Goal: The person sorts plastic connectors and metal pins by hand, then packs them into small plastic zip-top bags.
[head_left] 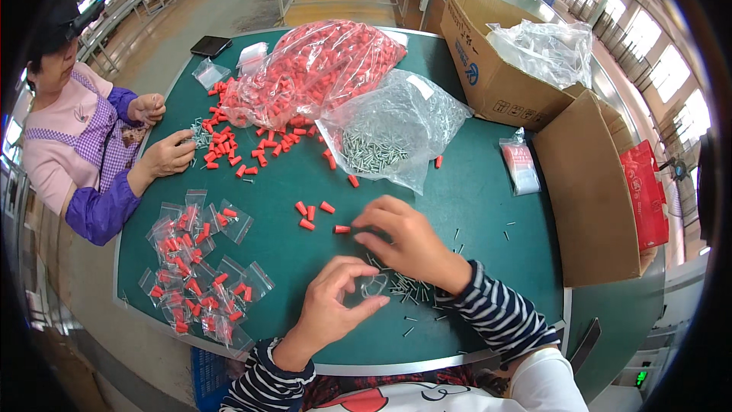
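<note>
Facing left, the right hand (404,238), grip parted, stands just right of the red cap (341,229), which lies on the tabletop (480,183), long axis sideways. The left hand (334,307), farther away, grasps a clear bag (373,285).

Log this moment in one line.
left hand: holds clear bag | right hand: fingertips beside red cap | nearby: loose screws | far left: filled bags

A head-worn fisheye looks down from close above at the green table (488,198).
</note>
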Demonstrator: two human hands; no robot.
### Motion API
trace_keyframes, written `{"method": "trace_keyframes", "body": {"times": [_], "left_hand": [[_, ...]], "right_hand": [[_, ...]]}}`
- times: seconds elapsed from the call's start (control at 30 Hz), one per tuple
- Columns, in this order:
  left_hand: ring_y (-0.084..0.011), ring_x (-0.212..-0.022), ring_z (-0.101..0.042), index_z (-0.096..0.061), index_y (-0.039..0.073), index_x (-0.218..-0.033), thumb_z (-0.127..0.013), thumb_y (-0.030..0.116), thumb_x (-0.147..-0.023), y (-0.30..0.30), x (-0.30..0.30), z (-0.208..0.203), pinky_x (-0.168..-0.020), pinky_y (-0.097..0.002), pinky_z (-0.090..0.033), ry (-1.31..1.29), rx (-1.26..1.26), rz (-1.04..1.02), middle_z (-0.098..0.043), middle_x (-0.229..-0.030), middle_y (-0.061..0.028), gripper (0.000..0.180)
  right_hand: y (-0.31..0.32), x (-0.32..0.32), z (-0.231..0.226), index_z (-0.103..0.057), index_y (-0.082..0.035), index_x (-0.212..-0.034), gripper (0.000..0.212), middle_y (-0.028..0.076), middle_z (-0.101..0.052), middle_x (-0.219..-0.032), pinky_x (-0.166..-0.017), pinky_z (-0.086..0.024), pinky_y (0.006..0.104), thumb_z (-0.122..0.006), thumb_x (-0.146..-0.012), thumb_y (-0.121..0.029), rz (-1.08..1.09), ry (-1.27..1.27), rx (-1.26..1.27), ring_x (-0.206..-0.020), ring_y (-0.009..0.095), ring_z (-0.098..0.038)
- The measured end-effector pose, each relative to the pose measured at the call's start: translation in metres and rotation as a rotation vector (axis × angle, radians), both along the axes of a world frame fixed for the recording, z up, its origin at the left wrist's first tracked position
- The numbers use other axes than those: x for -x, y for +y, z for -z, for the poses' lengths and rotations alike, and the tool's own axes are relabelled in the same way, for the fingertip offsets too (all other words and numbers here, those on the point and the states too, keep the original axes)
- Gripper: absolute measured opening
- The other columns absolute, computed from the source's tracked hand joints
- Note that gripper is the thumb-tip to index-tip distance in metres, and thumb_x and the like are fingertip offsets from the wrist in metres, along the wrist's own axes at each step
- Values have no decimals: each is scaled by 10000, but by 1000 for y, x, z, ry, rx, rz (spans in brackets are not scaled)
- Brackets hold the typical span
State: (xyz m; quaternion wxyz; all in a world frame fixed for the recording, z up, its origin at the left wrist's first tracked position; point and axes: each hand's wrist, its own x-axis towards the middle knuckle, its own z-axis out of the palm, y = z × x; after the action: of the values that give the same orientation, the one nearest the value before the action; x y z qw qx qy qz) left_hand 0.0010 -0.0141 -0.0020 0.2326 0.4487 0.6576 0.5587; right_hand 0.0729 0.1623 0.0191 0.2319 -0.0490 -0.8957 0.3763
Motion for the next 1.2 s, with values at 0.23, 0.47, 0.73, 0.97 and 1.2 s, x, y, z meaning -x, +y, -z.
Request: {"method": "trace_keyframes", "body": {"times": [0.23, 0.47, 0.73, 0.97, 1.2], "left_hand": [[-141, -662, -531, -659, 78, -1033, -851, 157, -700, -3, 3, -4, -576, -264, -457, 33, 12, 89, -646, -978, -44, 393], [-69, -675, -464, -661, 78, -1016, -875, 129, -674, -2, 4, -3, -517, -205, -348, 27, -31, 73, -632, -979, -14, 407], [-60, -696, -445, -622, 43, -1079, -863, 59, -671, -1, 9, 0, -543, -197, -368, 23, -10, -114, -591, -972, -7, 474], [-58, -712, -443, -619, 45, -1063, -860, 52, -673, -1, 9, 3, -564, -198, -375, 34, 13, -161, -579, -966, -7, 459], [-66, -726, -442, -609, 41, -1080, -856, 42, -675, 1, 8, 7, -606, -202, -384, 20, 1, -143, -569, -981, -7, 474]], "right_hand": [[-2, 36, 23, -654, -40, -943, 180, 115, -609, -934, -722, -507, 403, -711, -796, -127, -116, -218, -266, -866, 306, -613], [4, 74, 19, -650, -51, -933, 186, 106, -601, -859, -703, -508, 402, -717, -780, -132, -66, -22, -205, -840, 292, -607], [16, 63, 34, -644, -44, -913, 128, 89, -591, -869, -736, -497, 374, -638, -806, -114, -69, -65, -453, -852, 274, -583], [21, 32, 31, -660, -40, -975, 187, 103, -628, -954, -754, -519, 379, -681, -789, -44, -97, 48, -333, -890, 285, -605], [28, 11, 11, -670, -31, -991, 204, 104, -637, -1001, -765, -524, 351, -675, -791, 12, -185, -39, -68, -906, 255, -631]]}}
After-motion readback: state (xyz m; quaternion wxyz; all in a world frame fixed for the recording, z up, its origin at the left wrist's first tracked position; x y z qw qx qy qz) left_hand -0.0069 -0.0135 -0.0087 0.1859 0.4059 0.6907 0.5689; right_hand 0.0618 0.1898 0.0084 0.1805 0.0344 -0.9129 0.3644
